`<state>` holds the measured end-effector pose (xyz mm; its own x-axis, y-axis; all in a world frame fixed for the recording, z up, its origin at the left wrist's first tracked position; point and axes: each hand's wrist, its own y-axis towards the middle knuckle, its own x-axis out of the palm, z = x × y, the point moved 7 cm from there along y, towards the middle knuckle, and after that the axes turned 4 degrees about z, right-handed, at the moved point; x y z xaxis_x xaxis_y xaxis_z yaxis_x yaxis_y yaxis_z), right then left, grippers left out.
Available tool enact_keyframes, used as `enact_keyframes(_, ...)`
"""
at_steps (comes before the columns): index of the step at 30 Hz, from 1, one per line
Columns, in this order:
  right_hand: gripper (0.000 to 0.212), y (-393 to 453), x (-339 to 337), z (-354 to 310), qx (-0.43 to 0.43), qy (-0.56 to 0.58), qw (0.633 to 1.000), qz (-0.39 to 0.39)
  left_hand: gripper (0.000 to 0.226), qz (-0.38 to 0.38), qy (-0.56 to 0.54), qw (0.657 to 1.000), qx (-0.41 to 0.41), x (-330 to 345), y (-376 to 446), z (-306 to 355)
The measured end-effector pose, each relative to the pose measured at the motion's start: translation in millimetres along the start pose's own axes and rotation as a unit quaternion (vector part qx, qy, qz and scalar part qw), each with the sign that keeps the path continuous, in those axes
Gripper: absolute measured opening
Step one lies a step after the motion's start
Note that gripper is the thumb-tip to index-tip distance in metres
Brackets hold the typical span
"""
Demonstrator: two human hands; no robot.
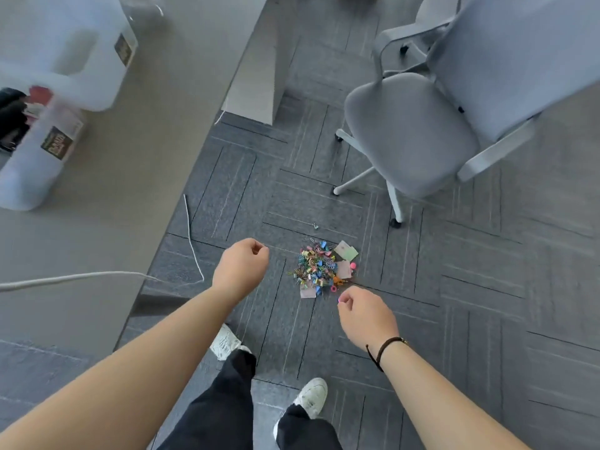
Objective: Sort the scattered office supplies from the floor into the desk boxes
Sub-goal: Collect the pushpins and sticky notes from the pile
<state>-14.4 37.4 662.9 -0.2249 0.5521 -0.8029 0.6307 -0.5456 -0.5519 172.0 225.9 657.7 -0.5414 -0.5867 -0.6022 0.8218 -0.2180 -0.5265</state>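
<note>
Ribbed grey carpet looks rough and matt, the translucent plastic boxes smooth, the chair seat cloth.

I see the office supplies lying in one tight heap on the grey carpet: many small coloured clips, pale sticky notes at its 2 and 6 o'clock edges, pink pins at 4 o'clock. One stray clip sits apart at 12 o'clock. At 10 o'clock, two translucent desk boxes stand on the desk.
</note>
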Motion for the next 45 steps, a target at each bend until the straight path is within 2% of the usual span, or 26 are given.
enact_keyframes(6, 0.023, 22, 58, 95, 0.007, -0.027, 1.000, -0.008, 0.022, 0.005, 0.068, 0.997, 0.022, 120, 11, -23)
enact_keyframes(13, 0.028, 77, 136, 165, 0.056, 0.042, 0.998, -0.009, 0.033, -0.017, 0.085, 0.996, 0.018, 224, 72, -64)
enact_keyframes(17, 0.033, 119, 179, 189, 0.088, 0.061, 0.994, -0.003, 0.042, 0.014, 0.083, 0.996, 0.000, 252, 125, -96)
enact_keyframes(21, 0.029, 149, 215, 207, 0.125, 0.071, 0.989, 0.018, 0.043, 0.005, 0.179, 0.984, 0.008, 270, 168, -132)
enact_keyframes(24, 0.029, 157, 240, 215, 0.148, 0.086, 0.985, 0.009, 0.040, 0.009, 0.211, 0.977, 0.018, 271, 190, -153)
enact_keyframes(26, 0.029, 158, 252, 217, 0.163, 0.092, 0.982, -0.002, 0.038, -0.013, 0.228, 0.973, 0.026, 277, 197, -163)
enact_keyframes(30, 0.030, 173, 269, 218, 0.181, 0.123, 0.976, -0.012, 0.036, -0.079, 0.246, 0.964, 0.069, 305, 205, -168)
enact_keyframes(34, 0.032, 215, 290, 227, 0.184, 0.146, 0.972, 0.008, 0.036, -0.095, 0.270, 0.952, 0.107, 352, 222, -158)
enact_keyframes(41, 0.033, 307, 360, 281, 0.165, 0.156, 0.974, 0.008, 0.037, -0.106, 0.262, 0.949, 0.138, 486, 276, -164)
enact_keyframes(45, 0.032, 355, 412, 322, 0.135, 0.119, 0.984, -0.007, 0.035, -0.140, 0.299, 0.917, 0.221, 573, 301, -176)
